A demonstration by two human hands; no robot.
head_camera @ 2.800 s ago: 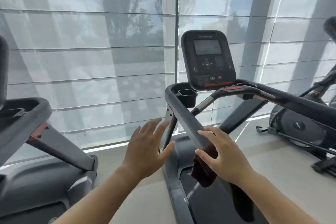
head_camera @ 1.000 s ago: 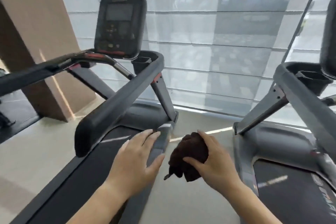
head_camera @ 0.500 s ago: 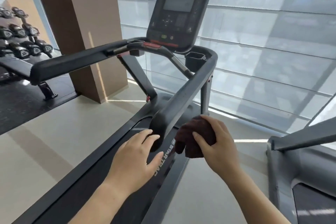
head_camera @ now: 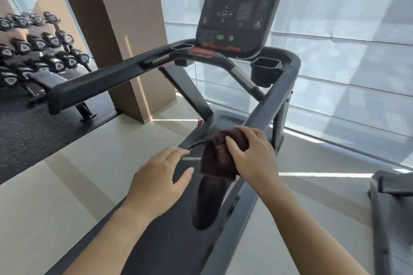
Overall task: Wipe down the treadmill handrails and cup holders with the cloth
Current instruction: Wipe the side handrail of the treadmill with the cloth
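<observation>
Lower centre of the frame: the left hand point(head_camera: 161, 176) hovers flat over the treadmill belt point(head_camera: 156, 241), fingers spread wide, holding nothing; just to its right, the right hand point(head_camera: 252, 156) presses a bunched dark-brown cloth point(head_camera: 218, 156) down over the right handrail point(head_camera: 263, 107), fingers curled over the top of the bundle. The cloth appears soft, light and compliant; it should fold around the rail under palm pressure, and is best held bunched so no loose corner trails. The rail's rounded near end point(head_camera: 206, 205) projects below the cloth; the rail looks rigid and smooth, so the cloth should slide freely along it. Middle of the frame: the left handrail point(head_camera: 100, 82) runs toward the left edge. Upper centre: the right cup holder point(head_camera: 266, 70) is a deep, narrow pocket, likely requiring fingers pushed inside the cloth; the left cup holder point(head_camera: 182, 47) sits beside the console point(head_camera: 241, 6). Upper left: a dumbbell rack point(head_camera: 33, 51).
</observation>
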